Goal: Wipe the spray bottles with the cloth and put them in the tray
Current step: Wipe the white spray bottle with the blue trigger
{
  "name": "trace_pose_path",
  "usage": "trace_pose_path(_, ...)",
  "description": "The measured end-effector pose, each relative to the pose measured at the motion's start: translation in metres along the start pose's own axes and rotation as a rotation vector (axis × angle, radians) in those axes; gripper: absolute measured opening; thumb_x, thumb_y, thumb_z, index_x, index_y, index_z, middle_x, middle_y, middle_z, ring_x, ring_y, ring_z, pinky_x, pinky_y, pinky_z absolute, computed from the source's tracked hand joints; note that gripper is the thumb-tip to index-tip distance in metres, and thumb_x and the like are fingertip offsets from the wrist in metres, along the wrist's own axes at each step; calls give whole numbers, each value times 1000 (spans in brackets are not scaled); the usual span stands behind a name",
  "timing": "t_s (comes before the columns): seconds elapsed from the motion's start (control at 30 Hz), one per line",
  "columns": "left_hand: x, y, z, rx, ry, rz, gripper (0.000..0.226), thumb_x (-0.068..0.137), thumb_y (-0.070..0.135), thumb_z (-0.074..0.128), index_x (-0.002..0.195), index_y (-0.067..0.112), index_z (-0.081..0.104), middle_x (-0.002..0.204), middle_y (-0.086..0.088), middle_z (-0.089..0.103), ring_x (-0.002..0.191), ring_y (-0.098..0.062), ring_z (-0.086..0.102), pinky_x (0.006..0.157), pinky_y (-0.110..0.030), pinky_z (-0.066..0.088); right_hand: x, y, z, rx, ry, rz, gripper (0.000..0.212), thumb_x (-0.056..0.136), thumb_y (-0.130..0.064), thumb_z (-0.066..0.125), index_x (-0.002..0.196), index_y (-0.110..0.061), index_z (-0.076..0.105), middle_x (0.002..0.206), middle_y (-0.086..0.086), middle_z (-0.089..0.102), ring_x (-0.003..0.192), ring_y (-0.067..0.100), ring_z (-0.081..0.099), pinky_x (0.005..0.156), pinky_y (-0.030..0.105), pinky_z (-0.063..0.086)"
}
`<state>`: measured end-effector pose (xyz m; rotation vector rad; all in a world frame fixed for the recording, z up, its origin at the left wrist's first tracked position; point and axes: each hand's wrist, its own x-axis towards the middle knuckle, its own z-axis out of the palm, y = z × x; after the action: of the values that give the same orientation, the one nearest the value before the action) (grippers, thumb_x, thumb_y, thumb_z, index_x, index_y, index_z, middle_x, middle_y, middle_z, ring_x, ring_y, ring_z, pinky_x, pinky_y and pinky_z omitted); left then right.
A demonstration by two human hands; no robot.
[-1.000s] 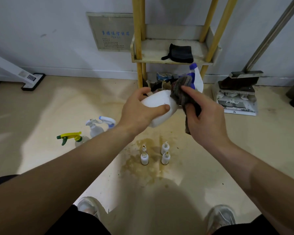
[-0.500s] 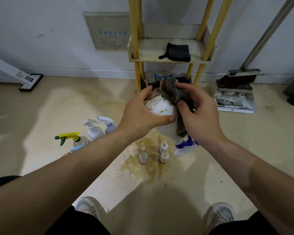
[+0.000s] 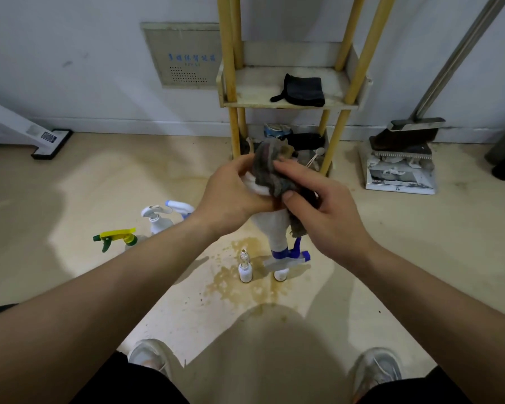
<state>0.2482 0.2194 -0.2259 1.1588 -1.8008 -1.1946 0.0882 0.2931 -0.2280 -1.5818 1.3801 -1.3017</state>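
My left hand grips a white spray bottle, held upside down so that its blue trigger head points at the floor. My right hand presses a grey cloth over the bottle's upturned base. On the floor to the left stand a bottle with a yellow and green trigger, a white-headed bottle and a blue-tipped one. Small white bottles stand below my hands. The rack's middle shelf tray holds a folded black cloth.
A yellow-legged rack stands against the wall, with clutter on its bottom level. A dustpan and brush sit to the right, a white stand's base to the left. A brown stain marks the floor. My shoes are at the bottom.
The bottle has been turned from lying sideways with its head pointing away to upside down. The cloth has moved from its side up over the base.
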Motion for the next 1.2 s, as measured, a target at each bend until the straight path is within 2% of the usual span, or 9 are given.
trace_pose_path(0.07,-1,0,0,-3,-12,18,68,64,9,93,125,16,64,109,14,70,96,11,64,79,-6,47,0,-1,0,-120,-38,-75,46,95,-4,58,136,-24,61,147,-10,52,139,-3,41,116,22,34)
trace_pose_path(0.17,-2,-1,2,-1,-25,26,70,62,16,95,125,19,65,109,12,72,100,3,67,84,-12,52,8,3,-7,-184,-44,-68,41,95,-9,61,132,-27,65,143,-11,56,136,-1,46,116,29,37)
trace_pose_path(0.3,-2,-2,2,39,-49,38,68,61,20,96,121,29,63,113,16,70,104,4,64,89,-17,54,19,11,-17,-18,12,90,32,98,-16,61,127,-25,69,115,-8,73,98,3,69,91,33,55)
trace_pose_path(0.4,-2,-2,2,38,-59,34,68,61,22,96,119,34,62,113,21,68,104,6,63,86,-13,53,20,18,-17,82,89,111,30,98,-7,60,125,-17,70,118,-4,73,112,9,66,97,29,52)
trace_pose_path(0.53,-1,-2,0,-3,-78,-3,62,62,23,93,117,28,65,110,17,70,101,5,64,81,-12,52,15,14,-11,93,108,75,30,92,-4,67,114,-23,72,112,-3,73,108,10,68,93,27,54)
trace_pose_path(0.73,2,-2,2,-219,-46,-152,40,72,19,85,106,28,67,110,5,68,98,-10,68,76,-31,63,10,24,-11,199,176,190,21,93,-5,66,95,-26,62,105,-1,72,103,14,68,89,31,53)
trace_pose_path(0.93,6,-6,-6,-290,90,-262,82,57,40,81,131,13,59,126,-6,61,105,-21,66,80,-44,63,-5,27,1,-42,92,57,19,86,-6,69,94,-23,66,99,-10,70,101,15,67,90,40,55)
trace_pose_path(1.07,6,-6,-9,-297,61,-270,82,54,41,83,128,14,60,125,-6,63,107,-23,67,81,-42,63,-3,24,4,-120,134,22,23,87,-5,68,97,-26,64,99,-13,68,101,12,66,88,37,55)
trace_pose_path(1.2,0,-2,0,-246,-50,-211,74,53,35,85,122,19,63,121,-3,64,109,-24,66,84,-40,62,13,21,-7,66,183,205,22,98,-9,59,104,-30,62,103,-6,74,100,11,69,90,38,57)
